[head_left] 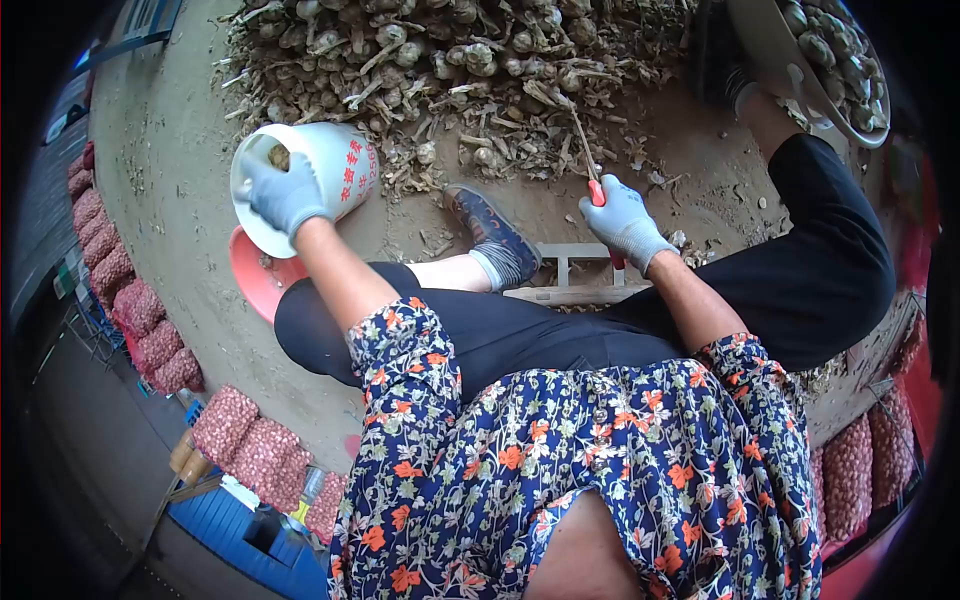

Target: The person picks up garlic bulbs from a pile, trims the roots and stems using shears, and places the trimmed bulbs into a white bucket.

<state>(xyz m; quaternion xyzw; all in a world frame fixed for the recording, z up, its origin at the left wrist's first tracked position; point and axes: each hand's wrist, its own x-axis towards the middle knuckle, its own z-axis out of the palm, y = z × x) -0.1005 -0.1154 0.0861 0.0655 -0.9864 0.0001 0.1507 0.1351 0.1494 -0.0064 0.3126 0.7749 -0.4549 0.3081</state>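
My left hand (285,190), in a pale glove, is at the mouth of a white bucket (345,170) with red lettering. The bucket lies tilted on its side. Motion smears the fingers, so their hold is unclear; a brownish bulb shows just beyond them. My right hand (622,218), also gloved, is closed around a red-handled tool (597,192), whose other red handle end shows below the palm. A long thin brown piece extends up from the tool toward the heap of garlic (480,60); whether it is blade or stem is unclear.
A pink basin (262,285) sits below the bucket. Near my shoe (492,232) is a wooden frame (575,294). A pale container of garlic (870,125) stands at upper right. Filled net sacks (250,445) line the left side, with more sacks (848,480) at lower right.
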